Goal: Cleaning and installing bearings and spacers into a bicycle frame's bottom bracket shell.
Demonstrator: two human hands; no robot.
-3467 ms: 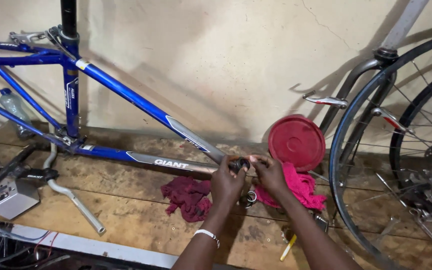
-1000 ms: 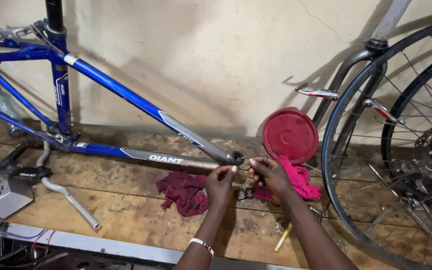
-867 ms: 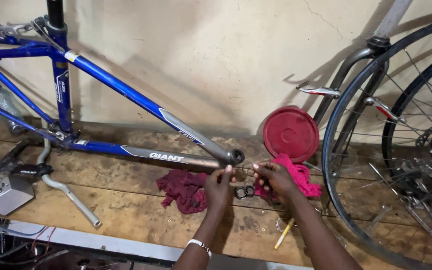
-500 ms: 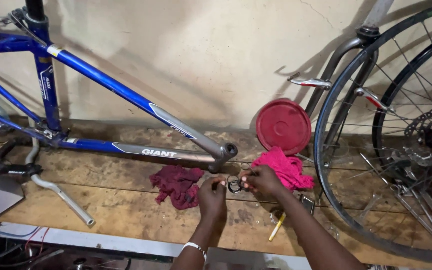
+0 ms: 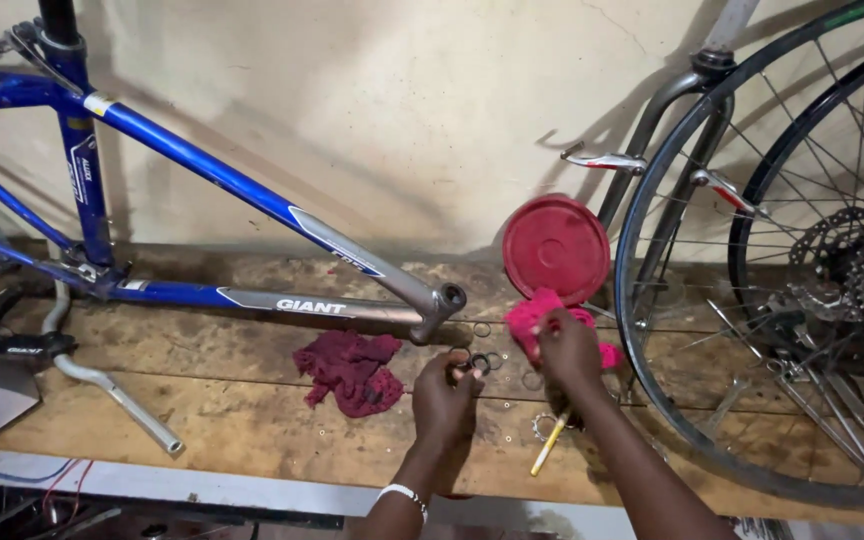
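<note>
1. The left hand (image 5: 447, 395) is hovering low over the rough wooden worktop (image 5: 232, 430), its fingers pinched on a small dark metal ring (image 5: 476, 363) just in front of the blue and silver bicycle frame (image 5: 252, 200).
2. The right hand (image 5: 567, 350) is clenching a bright pink cloth (image 5: 532, 322), pressing it down beside the ring; whether the cloth is touching the ring is hard to tell from this angle.
3. Other small metal rings and washers (image 5: 497, 358) are lying loose on the worktop between the two hands and the frame's open silver shell (image 5: 449, 298).
4. A crumpled dark red rag (image 5: 349, 368) is lying left of the left hand, and a round red plastic lid (image 5: 556, 248) is leaning against the wall behind the pink cloth.
5. A thin yellow-handled tool (image 5: 549, 446) is lying under the right forearm, and a spoked bicycle wheel (image 5: 752, 300) is standing to the right.
6. The step in hand seems to be wiping small frame parts clean, one at a time.
7. Any next move is calling for a steady pinch on the ring, since it is small and would roll away among the loose parts.
</note>
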